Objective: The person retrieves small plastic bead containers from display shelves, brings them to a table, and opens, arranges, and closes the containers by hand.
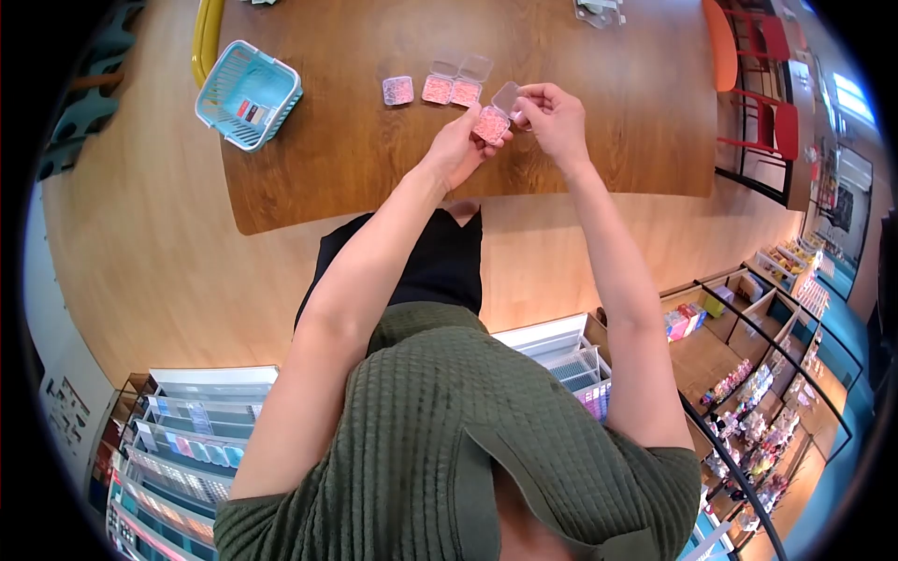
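Note:
My left hand (453,150) holds a small clear plastic box (491,125) filled with small pink pieces, too fine to name. The box's clear lid (505,96) stands raised at its upper right. Beside that lid, my right hand (557,114) is closed in a pinch, its fingertips close to the lid's edge. What the pinch holds, if anything, I cannot make out. Beyond my left hand, two similar boxes of pink pieces (451,90) lie side by side on the wooden table (346,154) with their lids up. Another small box (398,91) with pink contents lies left of them.
A light-blue basket (247,97) with a label inside stands at the table's left edge, near a yellow chair (205,42). Clear packaging (599,11) lies at the far edge. Red chairs (762,122) are on the right; display racks (192,439) stand behind me.

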